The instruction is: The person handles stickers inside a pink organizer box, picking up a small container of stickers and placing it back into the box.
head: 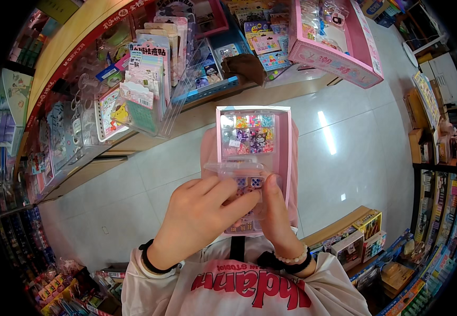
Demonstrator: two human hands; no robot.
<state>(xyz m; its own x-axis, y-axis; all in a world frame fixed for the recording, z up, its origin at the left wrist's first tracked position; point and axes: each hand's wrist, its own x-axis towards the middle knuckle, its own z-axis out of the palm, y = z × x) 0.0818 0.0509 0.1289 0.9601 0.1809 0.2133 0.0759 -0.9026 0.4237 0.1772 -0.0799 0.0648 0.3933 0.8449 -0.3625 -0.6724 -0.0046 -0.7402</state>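
A shallow pink-and-white box [283, 142] rests on my lap. At its far end lies a clear compartment case of coloured beads [248, 134], with a small price sticker and a cartoon-figure charm on it. Nearer me is a second clear plastic case [254, 224] holding dice with dark blue or yellow dots. A clear lid [232, 169] is raised at its far edge. My left hand [204, 209] reaches over this case, fingers bent down among the dice; its fingertips are partly hidden. My right hand [277, 217] grips the case's right side, thumb along the edge.
A display counter [196, 103] with carded stickers and clear trays curves across the front left. A larger pink box [339, 65] of packaged goods juts out at front right. Low boxes [347, 247] stand on a shelf behind my right arm. Stocked shelves [435, 197] line the right.
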